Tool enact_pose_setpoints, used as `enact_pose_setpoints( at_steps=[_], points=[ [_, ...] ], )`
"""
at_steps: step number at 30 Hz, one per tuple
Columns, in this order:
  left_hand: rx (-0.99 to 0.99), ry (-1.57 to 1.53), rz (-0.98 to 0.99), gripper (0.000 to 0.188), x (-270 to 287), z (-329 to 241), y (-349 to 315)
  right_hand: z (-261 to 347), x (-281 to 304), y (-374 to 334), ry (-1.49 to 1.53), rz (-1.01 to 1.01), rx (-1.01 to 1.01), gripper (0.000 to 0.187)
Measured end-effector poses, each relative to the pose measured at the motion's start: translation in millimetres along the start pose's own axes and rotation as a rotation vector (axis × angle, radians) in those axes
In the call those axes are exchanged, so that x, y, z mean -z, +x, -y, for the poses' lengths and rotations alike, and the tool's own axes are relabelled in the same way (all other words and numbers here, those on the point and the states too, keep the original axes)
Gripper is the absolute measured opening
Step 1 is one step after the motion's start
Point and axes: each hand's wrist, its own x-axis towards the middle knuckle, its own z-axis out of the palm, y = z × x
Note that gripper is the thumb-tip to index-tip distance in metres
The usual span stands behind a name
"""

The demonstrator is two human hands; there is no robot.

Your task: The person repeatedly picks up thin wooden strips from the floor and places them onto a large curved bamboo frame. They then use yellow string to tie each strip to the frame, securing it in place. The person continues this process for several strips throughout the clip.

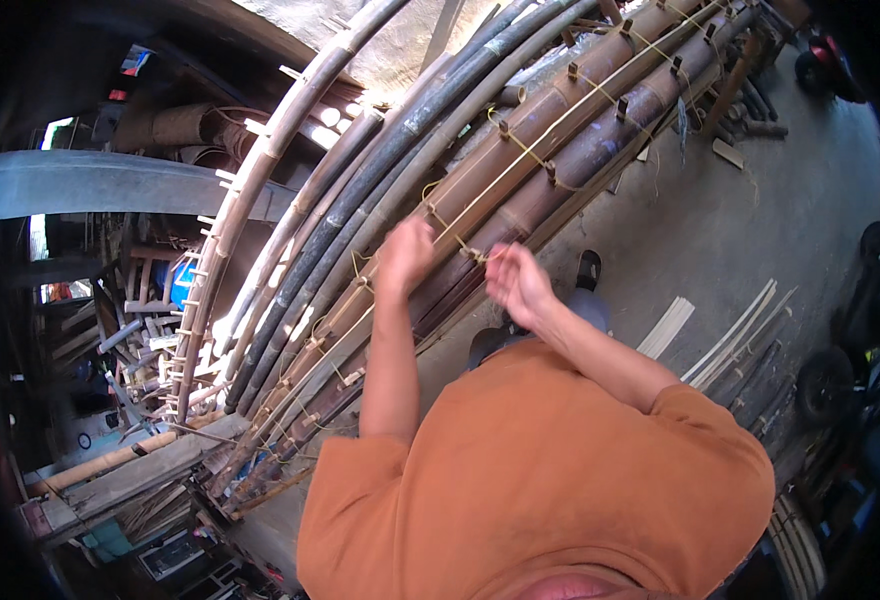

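Observation:
Two thick brown bamboo poles [513, 158] lie side by side before me, running from lower left to upper right. Short dark pegs [622, 108] stick out of them, with thin yellow cord [530, 152] laced across between the pegs. A narrow pale strip [573, 108] runs lengthwise along the poles. My left hand [407, 255] is closed over the far pole; its fingertips and anything in them are hidden. At the near pole, my right hand [518, 283] pinches the yellow cord beside a peg, its fingers curled together.
Beyond the poles, several dark bent bamboo lengths [360, 190] and a curved pole with pegs [250, 195] arch across. Split strips [666, 328] lie on the concrete floor [720, 225] at right. Wheels [825, 385] stand at the right edge. Wood scraps [150, 350] crowd the left.

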Motion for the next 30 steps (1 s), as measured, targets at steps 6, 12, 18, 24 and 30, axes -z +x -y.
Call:
enact_pose_setpoints(
  at_steps=[6,12,18,24,30],
  points=[
    [-0.202,-0.471,-0.168,0.028,-56,14,-36,-22,-127,5,-1.171,0.535,0.798,0.044],
    [-0.074,-0.280,0.004,0.035,-41,7,-29,51,-144,112,-2.228,0.100,0.958,0.062],
    [-0.022,-0.276,-0.006,0.038,-48,27,-29,49,-122,25,-1.442,0.991,0.310,0.040],
    [-0.050,-0.542,-0.095,0.026,-30,0,-15,2,-6,11,-1.878,0.785,0.794,0.040],
    [-0.085,-0.408,-0.405,0.031,-28,33,108,-12,-6,8,-2.035,0.729,0.971,0.036]
  ],
)
